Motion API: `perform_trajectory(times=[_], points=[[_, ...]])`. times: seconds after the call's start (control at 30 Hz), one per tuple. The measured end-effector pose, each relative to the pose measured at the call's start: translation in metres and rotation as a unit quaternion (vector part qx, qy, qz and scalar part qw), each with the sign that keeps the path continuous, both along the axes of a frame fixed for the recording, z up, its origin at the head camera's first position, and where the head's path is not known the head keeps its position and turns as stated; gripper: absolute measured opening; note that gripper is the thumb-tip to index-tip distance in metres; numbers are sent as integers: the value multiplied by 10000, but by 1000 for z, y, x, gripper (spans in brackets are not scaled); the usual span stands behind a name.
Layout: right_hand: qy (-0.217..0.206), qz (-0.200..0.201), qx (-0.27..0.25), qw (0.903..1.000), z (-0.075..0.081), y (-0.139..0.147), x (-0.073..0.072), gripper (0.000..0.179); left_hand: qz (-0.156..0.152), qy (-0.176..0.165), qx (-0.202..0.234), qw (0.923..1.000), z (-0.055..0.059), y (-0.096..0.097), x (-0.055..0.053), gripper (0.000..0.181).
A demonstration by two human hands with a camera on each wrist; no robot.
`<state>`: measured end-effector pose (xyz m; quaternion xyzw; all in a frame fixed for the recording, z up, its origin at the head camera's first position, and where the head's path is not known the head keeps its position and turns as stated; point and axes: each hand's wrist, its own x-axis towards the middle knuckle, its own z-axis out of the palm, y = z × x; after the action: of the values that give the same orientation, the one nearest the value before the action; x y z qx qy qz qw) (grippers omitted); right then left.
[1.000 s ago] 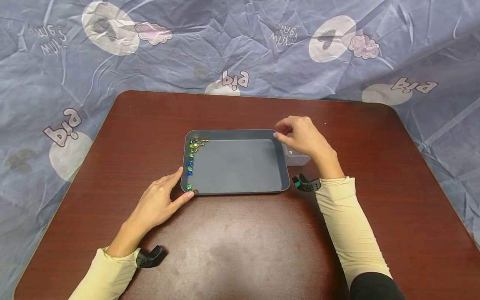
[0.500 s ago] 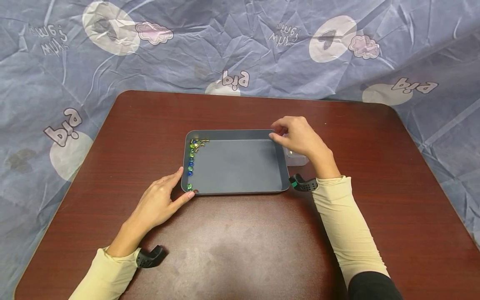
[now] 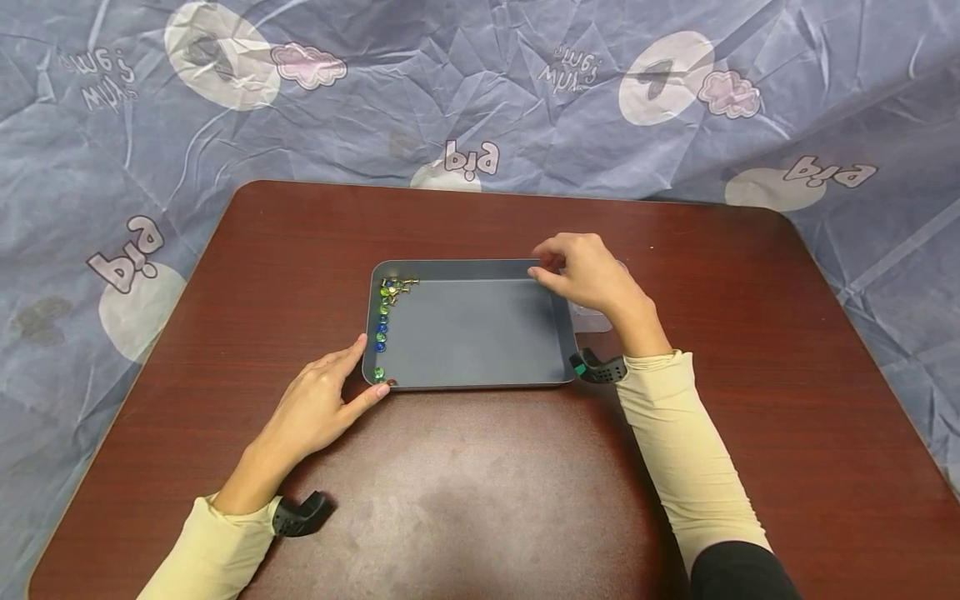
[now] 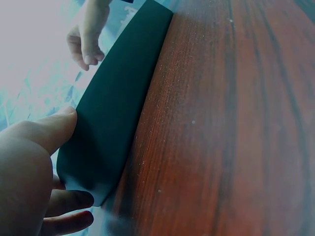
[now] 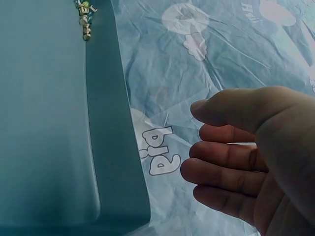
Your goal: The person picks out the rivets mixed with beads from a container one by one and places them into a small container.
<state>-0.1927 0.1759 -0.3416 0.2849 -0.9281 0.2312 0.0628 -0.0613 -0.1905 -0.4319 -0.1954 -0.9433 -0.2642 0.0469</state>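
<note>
A grey rectangular tray [image 3: 480, 333] lies on the table. Along its left wall sit several green and blue glass marbles [image 3: 382, 329], and small gold spool-shaped metal pieces [image 3: 406, 290] cluster in the far left corner. My left hand [image 3: 311, 408] touches the near left corner, its thumb on the near rim and fingers along the left side; the left wrist view shows the thumb [image 4: 59, 125] against the wall. Over the far right corner hovers my right hand [image 3: 588, 271], fingers loosely bent. In the right wrist view nothing shows between thumb and fingers [image 5: 226, 167].
A clear plastic box [image 3: 592, 322] stands against the tray's right side, partly hidden beneath my right hand and wrist. The dark red wooden table [image 3: 465, 492] has rounded far corners, and a patterned blue-grey cloth [image 3: 375, 100] hangs behind it.
My right hand has shifted left, from above the plastic box to above the tray's far right corner. The left hand, tray, marbles and gold pieces stay put.
</note>
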Motion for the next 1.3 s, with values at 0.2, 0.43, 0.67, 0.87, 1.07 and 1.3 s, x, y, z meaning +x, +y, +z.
perform_trajectory(times=[0.2,0.43,0.67,0.87,1.07,1.3], points=[[-50,59,-70,9999,-1,-6,-1,20,5,26,27,10000,-1,0,0,76],[-167,142,-21,9998,-2,-16,-3,21,20,2,3,10000,-1,0,0,77],[-195,218,-22,9996,-5,-22,-6,21,37,-78,-29,10000,1,1,0,78],[-239,230,-36,9994,-8,-25,-7,22,30,-70,11,10000,2,1,0,78],[-313,250,10,9992,-10,-28,-7,22,45,-118,1,9999,1,1,0,78],[-324,272,21,9991,-11,-33,-9,23,10,-33,28,10000,0,0,0,77]])
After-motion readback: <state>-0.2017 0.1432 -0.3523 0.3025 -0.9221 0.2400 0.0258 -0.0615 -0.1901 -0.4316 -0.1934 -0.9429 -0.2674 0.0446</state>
